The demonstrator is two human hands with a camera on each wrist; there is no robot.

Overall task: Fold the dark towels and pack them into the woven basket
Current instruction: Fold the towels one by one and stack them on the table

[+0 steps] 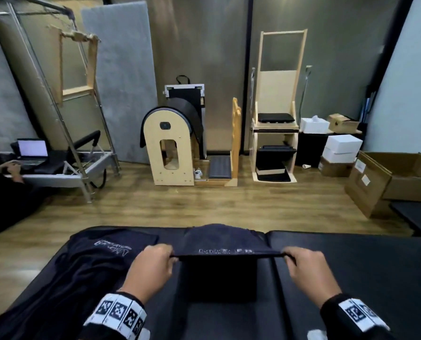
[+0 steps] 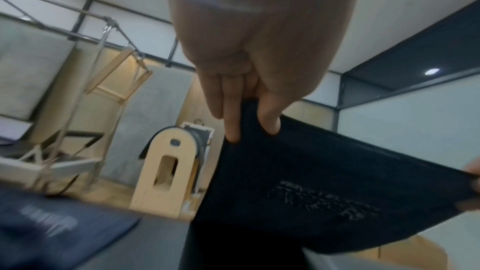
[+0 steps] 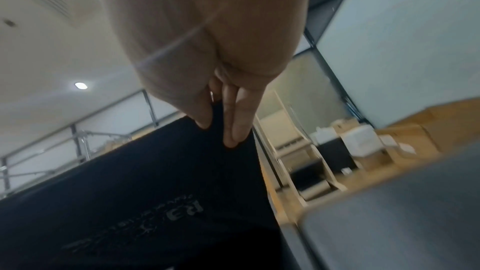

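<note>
Left hand [image 1: 153, 261] and right hand [image 1: 305, 262] pinch towel [image 1: 219, 241] corners, taut above mat [image 1: 351, 266]. Risk: thin pinch slips, fold goes crooked.

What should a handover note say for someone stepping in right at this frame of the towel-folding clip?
Left hand pinches the left corner of the held towel; right hand pinches the right corner, edge pulled taut above the black mat.
Another dark towel lies loosely spread on the mat to the left.
Done: nothing visibly packed.
Left: finish this fold, fold the other towel, pack both. The woven basket is not in view.
</note>
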